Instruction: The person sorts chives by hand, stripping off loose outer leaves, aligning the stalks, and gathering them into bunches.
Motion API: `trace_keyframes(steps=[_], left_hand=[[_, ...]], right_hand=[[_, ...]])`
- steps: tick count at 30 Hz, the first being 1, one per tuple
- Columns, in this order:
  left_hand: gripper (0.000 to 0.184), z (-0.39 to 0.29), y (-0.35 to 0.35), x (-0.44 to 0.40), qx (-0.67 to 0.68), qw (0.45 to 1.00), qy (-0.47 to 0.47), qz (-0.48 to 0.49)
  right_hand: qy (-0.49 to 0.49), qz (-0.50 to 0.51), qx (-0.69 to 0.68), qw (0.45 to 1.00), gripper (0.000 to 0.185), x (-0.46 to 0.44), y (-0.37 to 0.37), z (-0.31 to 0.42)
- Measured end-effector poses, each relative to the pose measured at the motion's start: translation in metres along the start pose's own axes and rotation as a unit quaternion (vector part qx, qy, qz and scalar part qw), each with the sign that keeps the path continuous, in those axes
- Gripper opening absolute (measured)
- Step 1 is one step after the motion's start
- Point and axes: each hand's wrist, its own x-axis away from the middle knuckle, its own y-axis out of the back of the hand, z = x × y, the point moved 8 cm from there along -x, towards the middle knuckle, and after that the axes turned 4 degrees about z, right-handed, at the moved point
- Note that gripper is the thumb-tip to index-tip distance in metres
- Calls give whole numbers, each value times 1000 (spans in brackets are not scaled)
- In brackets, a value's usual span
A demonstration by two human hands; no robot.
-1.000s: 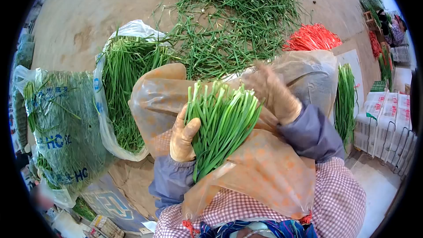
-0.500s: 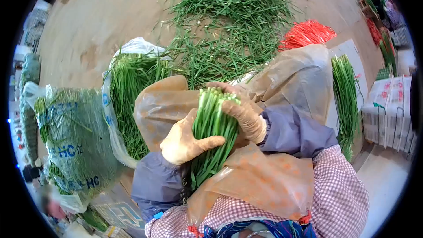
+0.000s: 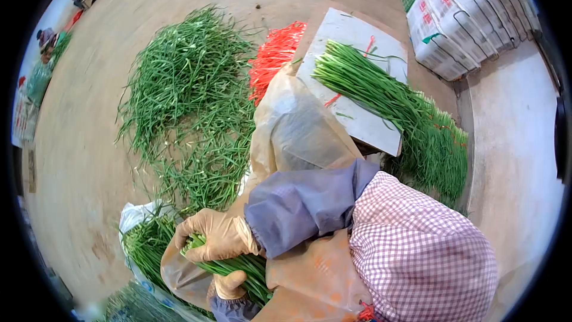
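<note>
A bunch of garlic chives (image 3: pixel 255 271) lies across my lap, over a tan plastic apron (image 3: pixel 316 280). My gloved right hand (image 3: pixel 214 235) curls round the pale end of the bunch from above. Lower down, my gloved left hand (image 3: pixel 229 286) is closed on the same bunch, its thumb showing on top and its other fingers hidden underneath. Left of my hands, more loose chives (image 3: pixel 146 244) fill an opened plastic bag.
A white board (image 3: pixel 381 134) at my right carries a chive bunch (image 3: pixel 363 80), with further bunches (image 3: pixel 444 149) beyond. Red ties (image 3: pixel 277 53) lie by my knee. Leaf scraps (image 3: pixel 185 77) cover the floor ahead. White crates (image 3: pixel 459 18) stand far right; people sit far left.
My view has swung to the right, bringing the board and its bunches into sight. Both hands stay on the chives, now lower left in view; my right hand has shifted over the pale end.
</note>
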Motion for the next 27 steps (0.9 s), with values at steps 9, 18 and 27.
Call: trace_keyframes(steps=[9,18,27], left_hand=[[66,16,-6,-38,70,997,-27,-22],[66,12,-4,-48,61,997,38,-39],[64,30,21,-51,-17,995,89,-29]], right_hand=[[35,-110,-109,987,11,-12,86,-36],[-84,-83,-161,980,24,23,138,1],[100,25,296,950,23,16,105,29]])
